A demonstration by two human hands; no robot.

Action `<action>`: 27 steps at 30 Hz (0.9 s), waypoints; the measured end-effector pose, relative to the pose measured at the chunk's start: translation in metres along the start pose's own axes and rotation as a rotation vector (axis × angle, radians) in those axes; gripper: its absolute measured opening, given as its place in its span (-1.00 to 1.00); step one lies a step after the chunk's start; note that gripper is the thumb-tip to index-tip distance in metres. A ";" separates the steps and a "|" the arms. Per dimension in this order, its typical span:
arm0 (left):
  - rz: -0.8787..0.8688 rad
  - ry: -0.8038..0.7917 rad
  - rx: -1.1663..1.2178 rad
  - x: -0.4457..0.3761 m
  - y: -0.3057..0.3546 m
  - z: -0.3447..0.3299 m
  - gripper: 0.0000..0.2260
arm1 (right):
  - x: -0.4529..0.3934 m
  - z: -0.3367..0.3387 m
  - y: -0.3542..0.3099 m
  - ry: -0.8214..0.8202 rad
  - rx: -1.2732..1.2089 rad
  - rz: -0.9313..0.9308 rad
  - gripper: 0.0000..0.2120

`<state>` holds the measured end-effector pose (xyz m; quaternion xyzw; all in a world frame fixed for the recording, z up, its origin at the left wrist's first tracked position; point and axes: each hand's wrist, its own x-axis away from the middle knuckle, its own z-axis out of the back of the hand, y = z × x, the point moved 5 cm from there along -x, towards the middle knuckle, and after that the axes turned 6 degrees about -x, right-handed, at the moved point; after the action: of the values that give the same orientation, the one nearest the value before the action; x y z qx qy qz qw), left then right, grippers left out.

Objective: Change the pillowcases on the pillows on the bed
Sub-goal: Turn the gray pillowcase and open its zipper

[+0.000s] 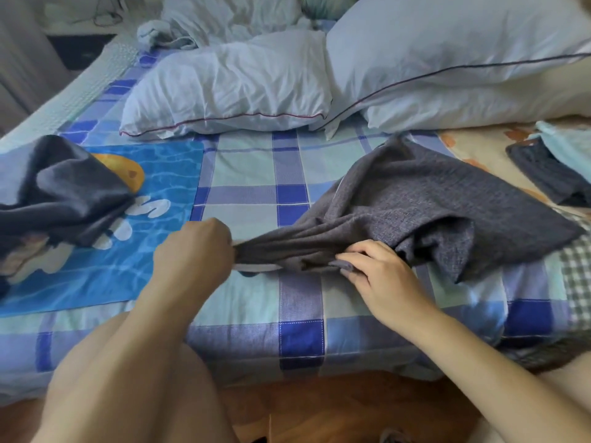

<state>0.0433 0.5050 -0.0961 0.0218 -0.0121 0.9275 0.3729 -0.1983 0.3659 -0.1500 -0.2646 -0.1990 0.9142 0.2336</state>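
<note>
A dark grey woven pillowcase (425, 199) lies crumpled on the blue checked bed sheet (256, 174) in front of me. My left hand (195, 247) is closed on its bunched edge at the left. My right hand (380, 279) pinches the same edge a little further right, fingers curled into the fabric. Two bare white pillows with thin dark piping rest at the head of the bed, one pillow (230, 84) in the middle and a larger pillow (447, 49) leaning at the right. A second dark pillowcase (60, 193) sits heaped at the left.
A blue printed towel or cloth (134, 231) lies under the left heap. Folded dark and pale blue fabrics (553, 167) sit at the right edge. A rumpled pale blue cover (224, 17) is piled at the back. Wooden floor (335, 410) shows below the bed's edge.
</note>
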 end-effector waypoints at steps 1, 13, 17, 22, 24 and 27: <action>0.030 0.065 0.105 -0.003 -0.007 0.001 -0.93 | 0.000 0.005 -0.006 0.012 -0.052 0.001 -0.78; 0.337 -0.615 2.205 -0.026 0.001 0.004 -0.67 | -0.085 0.167 0.055 0.796 -0.446 -0.529 -0.80; 0.232 -0.605 2.192 -0.020 0.016 0.003 -0.59 | -0.100 0.137 0.057 0.659 -0.541 -0.651 -0.82; 0.200 -0.116 2.011 -0.031 -0.006 0.008 -0.83 | -0.065 0.095 0.057 0.617 -0.866 -0.754 -0.71; 0.049 -0.066 1.984 -0.024 -0.008 0.022 -0.86 | -0.046 0.087 0.059 0.669 -0.884 -0.796 -0.73; -0.123 -0.286 2.102 -0.007 0.001 0.030 -0.85 | -0.025 0.094 0.044 0.598 -0.489 -0.758 -0.81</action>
<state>0.0482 0.4981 -0.0665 0.4425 0.7529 0.4404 0.2082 -0.2479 0.2944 -0.0877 -0.4697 -0.4123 0.5777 0.5250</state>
